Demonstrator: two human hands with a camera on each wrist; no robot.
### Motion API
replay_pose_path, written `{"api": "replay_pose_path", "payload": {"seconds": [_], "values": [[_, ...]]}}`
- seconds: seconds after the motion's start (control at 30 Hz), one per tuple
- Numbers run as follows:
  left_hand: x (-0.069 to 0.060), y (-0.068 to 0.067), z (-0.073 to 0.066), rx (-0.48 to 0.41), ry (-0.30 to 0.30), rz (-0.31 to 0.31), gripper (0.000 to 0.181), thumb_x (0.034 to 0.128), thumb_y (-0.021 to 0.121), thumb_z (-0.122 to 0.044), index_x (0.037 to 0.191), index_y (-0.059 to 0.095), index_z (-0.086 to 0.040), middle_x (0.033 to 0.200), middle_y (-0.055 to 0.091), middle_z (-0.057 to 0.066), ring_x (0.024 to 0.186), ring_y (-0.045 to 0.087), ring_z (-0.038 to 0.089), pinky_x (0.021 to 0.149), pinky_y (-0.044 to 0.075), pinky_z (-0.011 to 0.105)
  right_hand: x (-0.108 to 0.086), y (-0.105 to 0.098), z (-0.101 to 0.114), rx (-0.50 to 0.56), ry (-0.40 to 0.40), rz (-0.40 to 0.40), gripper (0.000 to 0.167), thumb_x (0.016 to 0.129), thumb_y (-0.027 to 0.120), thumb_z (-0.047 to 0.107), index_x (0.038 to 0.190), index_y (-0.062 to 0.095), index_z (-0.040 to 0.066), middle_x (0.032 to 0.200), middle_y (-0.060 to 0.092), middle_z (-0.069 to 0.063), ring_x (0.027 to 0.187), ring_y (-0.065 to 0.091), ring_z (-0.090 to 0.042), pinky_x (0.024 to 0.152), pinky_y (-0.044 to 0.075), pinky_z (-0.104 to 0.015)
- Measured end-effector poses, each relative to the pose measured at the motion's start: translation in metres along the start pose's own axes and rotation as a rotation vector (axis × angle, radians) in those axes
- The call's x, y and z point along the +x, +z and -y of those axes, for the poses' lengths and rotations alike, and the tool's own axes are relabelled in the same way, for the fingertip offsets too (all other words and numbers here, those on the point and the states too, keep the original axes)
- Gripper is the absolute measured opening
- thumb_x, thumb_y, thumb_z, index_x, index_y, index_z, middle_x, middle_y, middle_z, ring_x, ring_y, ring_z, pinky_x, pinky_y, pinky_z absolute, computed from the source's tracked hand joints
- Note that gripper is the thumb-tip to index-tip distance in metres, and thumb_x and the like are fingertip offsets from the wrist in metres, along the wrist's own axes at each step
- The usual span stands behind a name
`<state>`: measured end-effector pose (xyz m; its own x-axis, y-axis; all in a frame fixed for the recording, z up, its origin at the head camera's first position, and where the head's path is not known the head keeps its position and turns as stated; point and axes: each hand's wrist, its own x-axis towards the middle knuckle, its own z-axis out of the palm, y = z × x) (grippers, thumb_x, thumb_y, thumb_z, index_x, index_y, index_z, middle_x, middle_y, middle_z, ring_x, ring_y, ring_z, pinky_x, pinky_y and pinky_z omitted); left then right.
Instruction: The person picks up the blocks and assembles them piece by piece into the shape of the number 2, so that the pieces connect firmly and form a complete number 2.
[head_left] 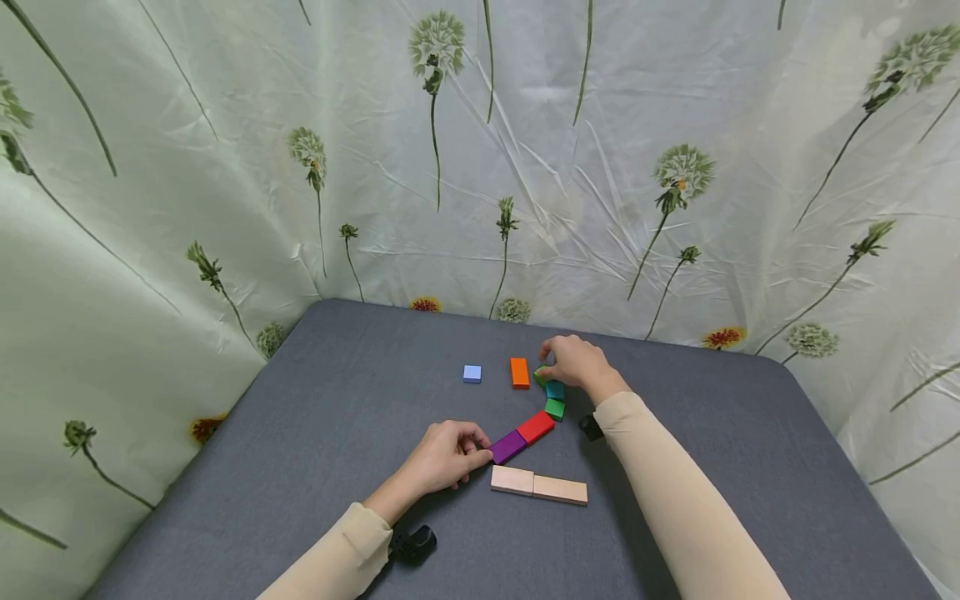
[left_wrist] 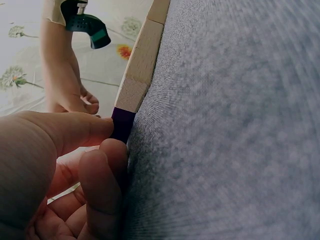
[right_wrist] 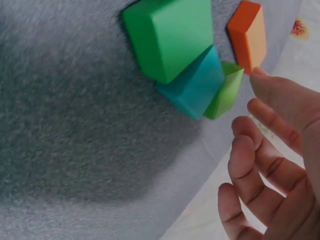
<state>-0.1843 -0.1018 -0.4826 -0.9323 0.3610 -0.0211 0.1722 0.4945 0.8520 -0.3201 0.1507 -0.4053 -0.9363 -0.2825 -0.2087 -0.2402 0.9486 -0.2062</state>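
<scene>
My left hand (head_left: 444, 454) is at the outer end of a purple block (head_left: 509, 447), its thumb and fingertips pinching that end in the left wrist view. A red block (head_left: 536, 427) continues the line from the purple one. Beyond it curve a green block (head_left: 554, 409), a teal block (right_wrist: 192, 85) and a light green block (right_wrist: 224, 91), the last partly hidden by my right hand in the head view. My right hand (head_left: 576, 364) hovers beside the light green block with loosely bent fingers. The right wrist view shows nothing held between them.
An orange block (head_left: 520, 373) lies left of the light green one, and a small light blue block (head_left: 472, 374) farther left. Two plain wooden blocks (head_left: 512, 480) lie end to end nearer the body. A flowered curtain (head_left: 495, 150) borders the grey table (head_left: 337, 400).
</scene>
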Motion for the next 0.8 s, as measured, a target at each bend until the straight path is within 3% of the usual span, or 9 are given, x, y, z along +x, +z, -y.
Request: {"api": "replay_pose_path", "payload": {"seconds": [0.3, 0.8], "values": [[0.000, 0.000, -0.001, 0.006, -0.004, 0.001, 0.006, 0.0971, 0.080, -0.017, 0.097, 0.076, -0.013, 0.066, 0.059, -0.005, 0.047, 0.054, 0.008, 0.042, 0.048, 0.025, 0.004, 0.003, 0.012, -0.001, -0.053, 0.010, 0.034, 0.101, 0.078, 0.030, 0.131, 0.073, 0.016, 0.103, 0.073, -0.007, 0.082, 0.064, -0.020, 0.072, 0.055, -0.037], [0.000, 0.000, -0.002, 0.004, -0.005, -0.007, 0.005, 0.0968, 0.080, -0.017, 0.096, 0.076, -0.013, 0.065, 0.058, -0.006, 0.045, 0.052, 0.007, 0.041, 0.048, 0.025, 0.006, 0.007, 0.022, -0.038, -0.086, 0.020, 0.033, 0.099, 0.080, 0.024, 0.131, 0.073, 0.018, 0.099, 0.071, -0.004, 0.083, 0.065, -0.019, 0.076, 0.058, -0.040]]}}
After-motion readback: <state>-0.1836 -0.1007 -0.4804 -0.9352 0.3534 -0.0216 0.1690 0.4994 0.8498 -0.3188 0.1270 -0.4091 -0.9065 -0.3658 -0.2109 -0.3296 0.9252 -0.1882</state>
